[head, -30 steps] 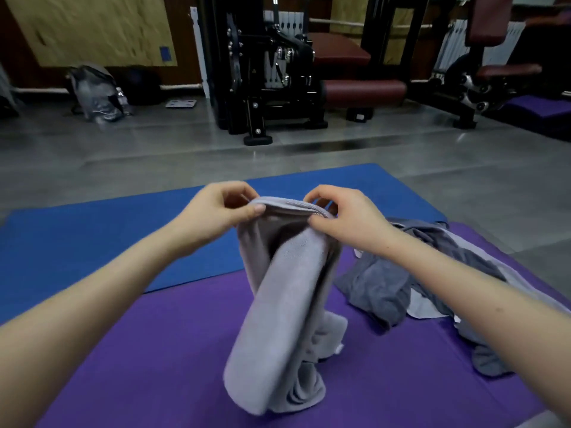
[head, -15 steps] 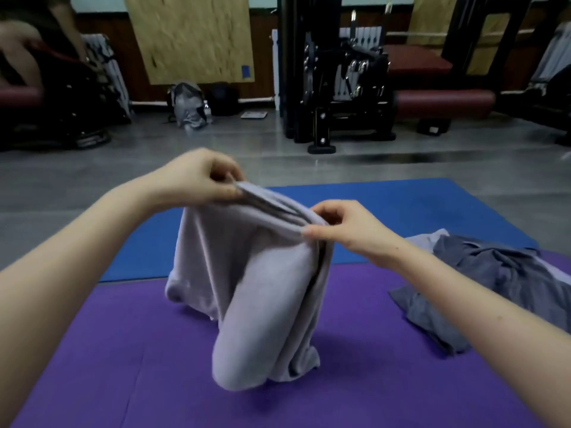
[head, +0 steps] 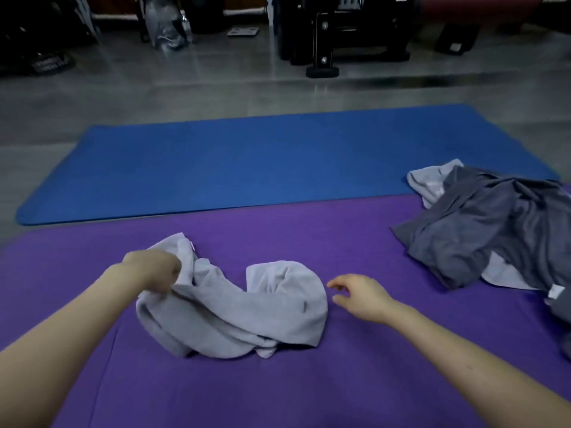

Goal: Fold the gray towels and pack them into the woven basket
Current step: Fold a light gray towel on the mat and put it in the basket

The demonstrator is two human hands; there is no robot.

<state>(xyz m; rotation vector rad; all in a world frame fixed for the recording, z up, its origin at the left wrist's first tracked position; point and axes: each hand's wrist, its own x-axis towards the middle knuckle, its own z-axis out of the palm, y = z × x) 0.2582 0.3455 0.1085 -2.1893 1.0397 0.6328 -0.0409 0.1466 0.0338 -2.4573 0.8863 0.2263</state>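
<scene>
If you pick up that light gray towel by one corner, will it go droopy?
Probably droopy: the light gray towel lies in soft crumpled folds on the purple mat. Likely light too: the left hand alone grips its edge.

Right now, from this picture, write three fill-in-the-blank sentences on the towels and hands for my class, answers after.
The light towel lies crumpled on the mat coloured ____.
The left hand grips its edge; the right hand holds ____.
The darker towel pile lies to the light towel's ____.
Missing: purple; nothing; right.
</scene>
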